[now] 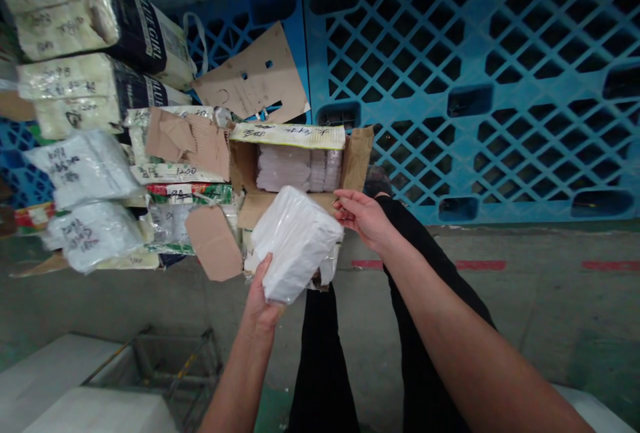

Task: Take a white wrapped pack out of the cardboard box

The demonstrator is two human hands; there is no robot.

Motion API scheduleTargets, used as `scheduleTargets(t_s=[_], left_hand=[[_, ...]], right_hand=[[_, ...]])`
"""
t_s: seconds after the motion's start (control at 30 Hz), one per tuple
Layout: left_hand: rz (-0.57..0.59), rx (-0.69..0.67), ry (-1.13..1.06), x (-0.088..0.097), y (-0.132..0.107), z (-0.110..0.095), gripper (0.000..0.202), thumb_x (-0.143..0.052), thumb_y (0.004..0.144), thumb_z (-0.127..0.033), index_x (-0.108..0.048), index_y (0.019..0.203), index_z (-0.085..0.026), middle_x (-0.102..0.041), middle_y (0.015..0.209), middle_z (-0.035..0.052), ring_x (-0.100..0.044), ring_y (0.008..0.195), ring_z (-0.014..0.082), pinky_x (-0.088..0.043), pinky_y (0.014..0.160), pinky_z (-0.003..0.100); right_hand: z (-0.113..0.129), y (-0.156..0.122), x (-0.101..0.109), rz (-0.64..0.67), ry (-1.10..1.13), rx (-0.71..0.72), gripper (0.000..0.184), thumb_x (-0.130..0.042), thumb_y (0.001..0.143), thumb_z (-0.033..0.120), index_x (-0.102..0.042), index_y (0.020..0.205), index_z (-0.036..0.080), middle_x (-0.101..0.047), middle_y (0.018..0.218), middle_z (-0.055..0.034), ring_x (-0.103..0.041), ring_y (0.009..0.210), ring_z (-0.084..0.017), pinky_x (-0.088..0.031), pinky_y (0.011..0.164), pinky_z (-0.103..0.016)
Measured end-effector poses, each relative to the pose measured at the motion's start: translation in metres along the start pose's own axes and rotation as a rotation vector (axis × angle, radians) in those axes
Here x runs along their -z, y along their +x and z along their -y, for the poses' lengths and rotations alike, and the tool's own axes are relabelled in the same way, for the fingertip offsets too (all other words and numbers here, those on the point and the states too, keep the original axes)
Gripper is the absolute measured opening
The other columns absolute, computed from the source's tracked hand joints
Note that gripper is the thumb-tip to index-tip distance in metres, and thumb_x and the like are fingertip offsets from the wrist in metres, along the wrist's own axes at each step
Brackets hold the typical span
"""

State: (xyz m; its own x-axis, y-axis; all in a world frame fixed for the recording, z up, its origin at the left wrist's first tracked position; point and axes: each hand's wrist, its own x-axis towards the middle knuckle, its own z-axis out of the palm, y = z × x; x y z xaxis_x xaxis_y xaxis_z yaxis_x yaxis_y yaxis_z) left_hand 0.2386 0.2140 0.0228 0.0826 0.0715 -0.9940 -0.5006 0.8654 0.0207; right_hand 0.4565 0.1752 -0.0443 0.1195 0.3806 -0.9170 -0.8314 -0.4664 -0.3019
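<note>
My left hand [263, 296] is closed on the lower left corner of a white package wrapped in clear plastic [297, 243]. The package is tilted in front of an open cardboard box [357, 156]. Inside that box stand several white wrapped packets [285, 169]. My right hand [363, 218] is at the package's upper right corner, thumb and fingers pinched together. A small dark bit shows at its fingertips, too small to name. Whether these fingers also touch the plastic, I cannot tell.
White plastic-wrapped bundles with handwriting [87, 166] lie at left, below stacked large packs [135, 33]. Torn cardboard pieces [260, 79] lie around the box. Blue plastic pallets [400, 113] extend behind and right. A metal frame [175, 366] and white boxes [95, 413] stand lower left.
</note>
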Motion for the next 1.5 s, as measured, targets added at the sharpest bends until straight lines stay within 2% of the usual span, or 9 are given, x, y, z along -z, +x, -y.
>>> scheduleTargets(t_s=[0.27,0.47,0.57,0.73,0.83,1.0,1.27,1.4,1.5], left_hand=[[-0.094,-0.072,0.080,0.007,0.008,0.018,0.047,-0.048,0.097,-0.021,-0.048,0.143,-0.013,-0.078,0.094,0.0081,-0.074,0.089,0.0194,-0.052,0.101,0.032],[-0.026,-0.261,0.416,0.042,0.021,0.039,0.066,-0.082,0.070,-0.037,-0.064,0.126,-0.007,-0.072,0.114,0.0162,-0.066,0.113,0.0312,-0.050,0.104,0.039],[-0.030,-0.241,0.502,0.056,0.012,0.043,0.073,-0.087,0.063,-0.045,-0.066,0.122,-0.007,-0.072,0.114,0.0181,-0.066,0.112,0.0341,-0.051,0.101,0.043],[-0.170,-0.230,0.536,0.067,-0.023,0.052,0.068,-0.085,0.060,-0.054,-0.071,0.112,-0.013,-0.075,0.105,0.0142,-0.069,0.104,0.0315,-0.055,0.092,0.039],[-0.201,-0.302,0.604,0.063,-0.041,0.056,0.059,-0.084,0.060,-0.054,-0.073,0.104,-0.017,-0.076,0.103,0.0112,-0.069,0.103,0.0295,-0.055,0.090,0.036],[-0.164,-0.531,0.990,0.039,-0.057,0.049,0.048,-0.081,0.060,-0.051,-0.071,0.093,-0.018,-0.076,0.091,0.0089,-0.070,0.088,0.0291,-0.056,0.081,0.036],[-0.126,-0.863,1.506,-0.005,-0.076,0.054,0.029,-0.082,0.056,-0.042,-0.071,0.077,-0.025,-0.066,0.064,0.0063,-0.060,0.062,0.0256,-0.050,0.066,0.035],[-0.008,-0.795,1.549,-0.010,-0.075,0.064,0.056,-0.091,0.041,-0.037,-0.075,0.094,-0.029,-0.070,0.075,0.0080,-0.063,0.069,0.0294,-0.052,0.064,0.037],[0.206,-0.646,1.541,-0.013,-0.061,0.066,0.046,-0.086,0.048,-0.043,-0.077,0.091,-0.030,-0.070,0.070,0.0072,-0.062,0.063,0.0277,-0.053,0.060,0.037]], right_hand=[[-0.002,0.001,0.005,0.004,-0.010,0.035,0.019,-0.064,0.080,0.023,-0.065,0.099,0.020,-0.067,0.074,0.0038,-0.060,0.057,-0.007,-0.049,0.059,-0.021],[-0.008,0.000,0.006,-0.015,-0.134,-0.013,0.019,-0.066,0.081,0.022,-0.066,0.100,0.020,-0.070,0.087,-0.0011,-0.064,0.071,-0.011,-0.051,0.068,-0.023],[-0.017,0.002,0.007,-0.020,-0.255,-0.050,0.024,-0.065,0.083,0.024,-0.064,0.107,0.018,-0.070,0.093,-0.0033,-0.065,0.079,-0.012,-0.051,0.072,-0.024],[-0.027,0.001,0.010,0.088,-0.496,-0.022,0.046,-0.073,0.079,0.042,-0.064,0.115,0.015,-0.070,0.091,-0.0039,-0.061,0.073,-0.013,-0.045,0.063,-0.024],[-0.025,-0.006,0.009,0.187,-0.513,-0.032,0.044,-0.070,0.080,0.053,-0.069,0.102,0.016,-0.069,0.086,-0.0031,-0.060,0.073,-0.013,-0.042,0.060,-0.023],[-0.024,-0.019,0.002,0.374,-0.201,-0.222,0.044,-0.072,0.079,0.053,-0.069,0.101,0.015,-0.073,0.087,-0.0080,-0.067,0.075,-0.018,-0.053,0.071,-0.031],[-0.027,-0.019,0.007,0.286,-0.034,-0.284,0.054,-0.060,0.080,0.068,-0.070,0.100,0.019,-0.075,0.086,-0.0099,-0.072,0.085,-0.026,-0.056,0.086,-0.043],[-0.024,-0.018,0.009,0.303,0.081,-0.309,0.063,-0.059,0.074,0.078,-0.070,0.096,0.019,-0.074,0.085,-0.0074,-0.071,0.088,-0.026,-0.054,0.091,-0.041],[-0.022,-0.015,0.009,0.313,0.021,-0.186,0.057,-0.057,0.072,0.079,-0.069,0.081,0.024,-0.070,0.073,-0.0028,-0.069,0.086,-0.026,-0.055,0.086,-0.038]])
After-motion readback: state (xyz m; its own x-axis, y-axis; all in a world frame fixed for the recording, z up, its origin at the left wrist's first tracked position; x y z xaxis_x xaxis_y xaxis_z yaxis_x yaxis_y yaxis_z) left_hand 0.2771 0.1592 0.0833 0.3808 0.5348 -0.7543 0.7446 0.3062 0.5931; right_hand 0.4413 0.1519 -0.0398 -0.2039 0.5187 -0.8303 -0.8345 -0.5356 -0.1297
